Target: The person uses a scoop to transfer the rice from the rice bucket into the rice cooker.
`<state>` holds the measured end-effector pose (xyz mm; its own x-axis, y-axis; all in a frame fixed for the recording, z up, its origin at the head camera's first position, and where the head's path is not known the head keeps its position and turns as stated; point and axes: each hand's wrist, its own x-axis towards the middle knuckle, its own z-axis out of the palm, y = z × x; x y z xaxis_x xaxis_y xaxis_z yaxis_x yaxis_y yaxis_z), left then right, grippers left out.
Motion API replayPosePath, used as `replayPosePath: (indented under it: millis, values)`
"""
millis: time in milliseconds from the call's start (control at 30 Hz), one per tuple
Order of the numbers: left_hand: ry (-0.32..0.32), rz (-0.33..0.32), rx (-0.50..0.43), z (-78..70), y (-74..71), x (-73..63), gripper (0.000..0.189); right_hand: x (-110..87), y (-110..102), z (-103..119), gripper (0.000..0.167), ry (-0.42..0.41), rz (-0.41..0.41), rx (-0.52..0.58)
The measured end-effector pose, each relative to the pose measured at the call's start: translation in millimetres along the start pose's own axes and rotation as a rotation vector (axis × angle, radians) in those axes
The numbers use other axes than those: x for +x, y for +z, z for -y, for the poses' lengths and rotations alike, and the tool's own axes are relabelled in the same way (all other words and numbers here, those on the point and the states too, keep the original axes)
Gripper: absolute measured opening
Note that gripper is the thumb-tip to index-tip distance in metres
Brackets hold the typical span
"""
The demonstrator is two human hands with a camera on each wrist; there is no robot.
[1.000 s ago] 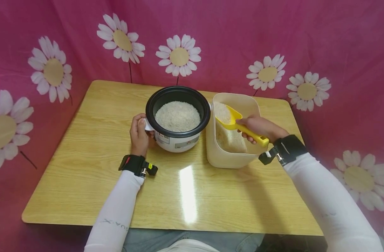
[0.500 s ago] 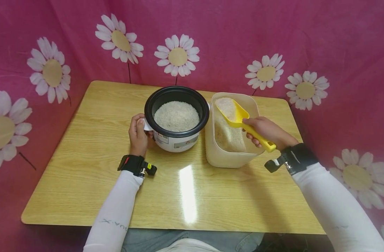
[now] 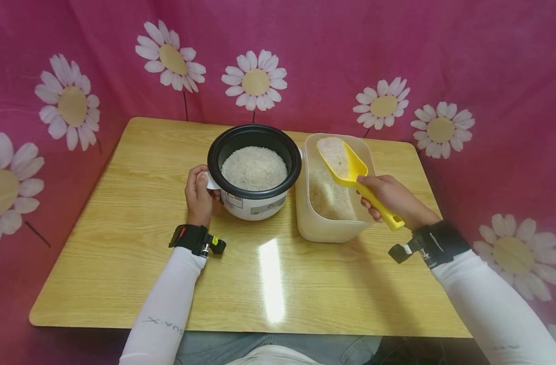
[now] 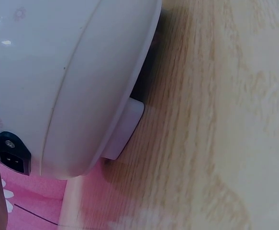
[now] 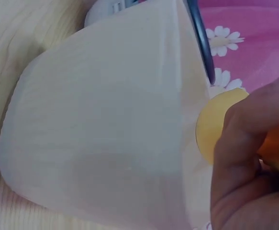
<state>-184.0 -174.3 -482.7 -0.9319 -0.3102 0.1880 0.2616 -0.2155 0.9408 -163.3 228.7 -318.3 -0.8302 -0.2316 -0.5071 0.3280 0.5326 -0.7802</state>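
Note:
A white rice cooker (image 3: 259, 207) with a black rim stands on the table, a mound of rice (image 3: 254, 168) in its pot. My left hand (image 3: 199, 197) grips the cooker's white side handle (image 3: 211, 181). Right beside the cooker is a cream plastic bin (image 3: 328, 230) with rice (image 3: 329, 195) in the bottom. Over the bin's opening, my right hand (image 3: 389, 196) holds a yellow scoop (image 3: 356, 170) by its handle, its bowl loaded with rice. In the right wrist view, curled fingers (image 5: 239, 153) wrap the scoop beside the bin wall.
The wooden table (image 3: 123, 253) has its back edge against a pink curtain (image 3: 314, 61) printed with white daisies. A black power socket (image 4: 12, 153) sits low on the cooker's side in the left wrist view.
The right hand has raised the rice-filled scoop and drawn it slightly right, from lower in the bin to above it. The left hand still grips the cooker handle.

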Motion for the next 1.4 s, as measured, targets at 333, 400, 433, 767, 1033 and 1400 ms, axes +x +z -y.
replayPosePath:
  millis: [333, 400, 433, 767, 1033, 1400]
  values:
    - [0.026, -0.019, -0.075, 1.1, -2.0, 0.8, 0.02, -3.6, 10, 26, 0.045, -0.033, 0.03, 0.0]
    - [0.02, -0.017, -0.08, 1.2, -1.1, 1.0, 0.02, -4.0, 14, 34, 0.045, -0.033, 0.04, -0.019]
    - [0.015, -0.015, -0.078, 1.0, -0.7, 1.1, 0.02, -4.0, 17, 39, 0.045, -0.03, 0.045, -0.032]
    - [-0.015, -0.01, -0.066, 0.5, -0.6, 0.2, 0.018, 10.7, 50, 79, 0.042, -0.108, 0.031, -0.267]
    - [-0.024, 0.002, -0.035, 0.7, 1.2, 1.9, 0.019, 19.7, 71, 97, 0.038, -0.185, 0.005, -0.5]
    - [-0.009, 0.007, -0.038, 2.5, -3.3, 2.2, 0.018, 35.5, 88, 109, 0.033, -0.356, -0.167, -0.813]
